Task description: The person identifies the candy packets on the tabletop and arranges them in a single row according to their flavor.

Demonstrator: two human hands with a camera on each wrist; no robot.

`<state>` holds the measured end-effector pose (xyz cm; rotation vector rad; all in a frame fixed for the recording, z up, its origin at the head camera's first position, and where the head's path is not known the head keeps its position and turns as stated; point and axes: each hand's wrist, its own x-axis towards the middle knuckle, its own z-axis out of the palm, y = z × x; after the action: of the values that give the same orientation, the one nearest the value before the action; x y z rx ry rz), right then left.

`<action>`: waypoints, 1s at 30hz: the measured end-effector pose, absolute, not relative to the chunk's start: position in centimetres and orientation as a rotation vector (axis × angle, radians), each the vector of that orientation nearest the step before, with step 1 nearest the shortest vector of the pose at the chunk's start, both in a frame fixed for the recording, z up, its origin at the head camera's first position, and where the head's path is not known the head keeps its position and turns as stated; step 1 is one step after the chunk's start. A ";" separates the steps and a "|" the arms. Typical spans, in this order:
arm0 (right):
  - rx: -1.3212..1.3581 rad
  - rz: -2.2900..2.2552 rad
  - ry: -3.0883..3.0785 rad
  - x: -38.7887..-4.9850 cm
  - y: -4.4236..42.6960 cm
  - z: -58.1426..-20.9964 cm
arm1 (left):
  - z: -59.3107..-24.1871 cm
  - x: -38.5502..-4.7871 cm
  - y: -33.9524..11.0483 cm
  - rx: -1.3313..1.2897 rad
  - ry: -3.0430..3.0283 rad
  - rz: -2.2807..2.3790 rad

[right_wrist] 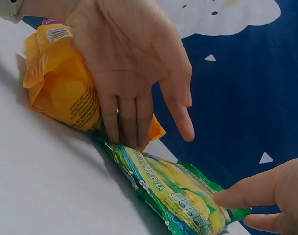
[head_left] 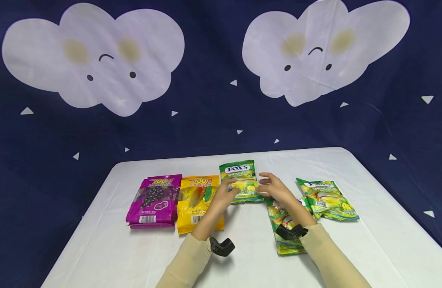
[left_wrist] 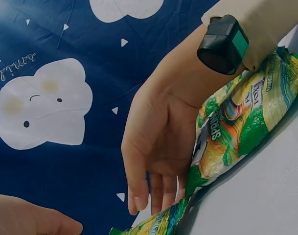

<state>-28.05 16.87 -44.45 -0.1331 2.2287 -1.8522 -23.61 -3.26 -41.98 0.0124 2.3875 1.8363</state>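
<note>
A green FOX'S candy bag [head_left: 239, 176] lies at the back middle of the table, between both hands. Over its left lower edge is my left hand [head_left: 223, 197], fingers loosely bent and holding nothing. On the other side my right hand [head_left: 276, 191] reaches toward the bag's right edge, fingers spread and slightly bent. The right wrist view shows the left hand [right_wrist: 129, 54] with its fingertips close to the bag [right_wrist: 173, 191], and fingers of the right hand [right_wrist: 281, 196] overlapping its other end; contact cannot be told. Under my right forearm lie more FOX'S bags [head_left: 291, 246], partly hidden.
Left of the hands, a yellow candy bag [head_left: 186, 204] lies beside purple candy bags [head_left: 152, 204]. Another green FOX'S bag [head_left: 330, 202] sits at the right. Everything is on a white-covered table [head_left: 109, 256] before a dark blue cloud-patterned curtain [head_left: 214, 100].
</note>
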 end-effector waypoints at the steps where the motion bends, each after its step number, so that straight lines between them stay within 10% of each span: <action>1: -0.142 -1.837 2.245 -28.1 17.0 -44.5 | -42.0 -23.7 -3.3 0.001 2.377 1.842; 30: -0.188 -1.808 2.228 -28.2 17.6 -44.7 | -42.4 -24.1 -3.3 -0.102 2.222 2.011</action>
<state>-28.17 17.64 -44.73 -0.1879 2.2284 -1.8080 -24.14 -3.33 -42.37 -0.1025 2.2221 2.0112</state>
